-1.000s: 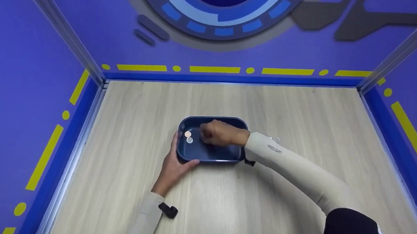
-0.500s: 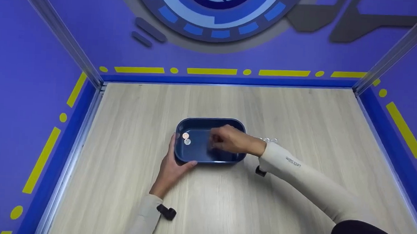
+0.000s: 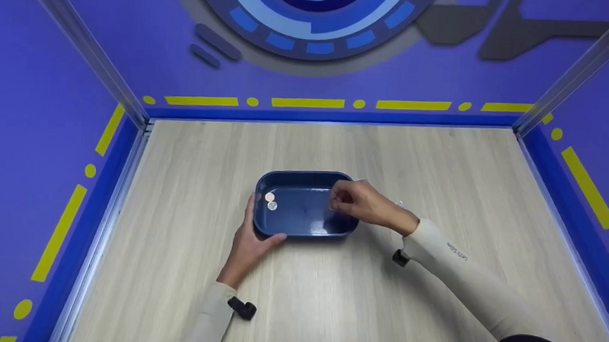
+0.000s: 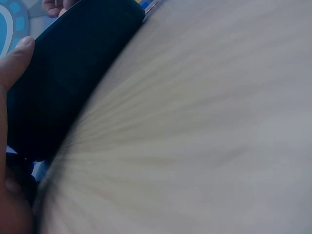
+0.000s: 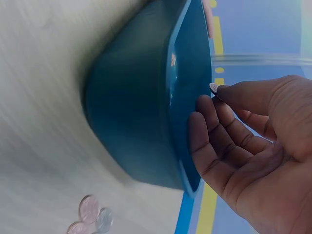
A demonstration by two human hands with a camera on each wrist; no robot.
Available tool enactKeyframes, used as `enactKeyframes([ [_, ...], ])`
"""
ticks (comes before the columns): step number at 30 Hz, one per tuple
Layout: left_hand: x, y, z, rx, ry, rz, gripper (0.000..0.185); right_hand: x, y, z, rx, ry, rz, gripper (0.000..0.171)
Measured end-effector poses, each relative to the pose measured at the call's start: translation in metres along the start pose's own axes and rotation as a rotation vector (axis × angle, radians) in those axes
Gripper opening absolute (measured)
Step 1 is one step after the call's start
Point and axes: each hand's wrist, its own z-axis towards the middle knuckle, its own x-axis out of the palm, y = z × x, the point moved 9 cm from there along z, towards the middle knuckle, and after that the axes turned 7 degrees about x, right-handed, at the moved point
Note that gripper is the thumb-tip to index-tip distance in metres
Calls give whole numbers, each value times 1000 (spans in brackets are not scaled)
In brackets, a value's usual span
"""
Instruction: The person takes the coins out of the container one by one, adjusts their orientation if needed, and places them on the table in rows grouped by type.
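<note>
coin [image 5: 213, 87] in raised right grip [image 3: 364, 203]

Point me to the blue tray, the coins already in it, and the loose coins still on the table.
blue tray [image 3: 306, 236]: head view, near rim.
coins in the tray [image 3: 270, 201]: head view, between the two coins at its left end.
loose coins [image 5: 91, 218]: right wrist view, middle of the cluster beside the tray.

Two coins [image 3: 270, 201] lie in the tray [image 3: 301, 232] — more coins [image 5: 90, 218] right of it.
</note>
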Motion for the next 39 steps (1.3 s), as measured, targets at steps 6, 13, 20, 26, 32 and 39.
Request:
enactKeyframes([
  [6, 1, 1, -1, -22, 6, -15, 132, -14, -17, -15, 52, -61, 81, 7],
  [13, 1, 0, 1, -26, 7, 11, 132, -33, -43, -36, 169, -162, 223, 8],
  [20, -1, 0, 0, -22, -6, 7, 131, -53, -76, -56, 226, -288, 239, 6],
  [26, 0, 1, 1, -22, 1, 11, 131, -62, -105, -77, 234, -361, 252, 8],
  [32, -1, 1, 0, -33, 2, 0, 132, -62, -130, -95, 290, -394, 231, 10],
  [39, -1, 1, 0, -36, 6, -7, 132, -58, -145, -113, 342, -401, 203, 17],
])
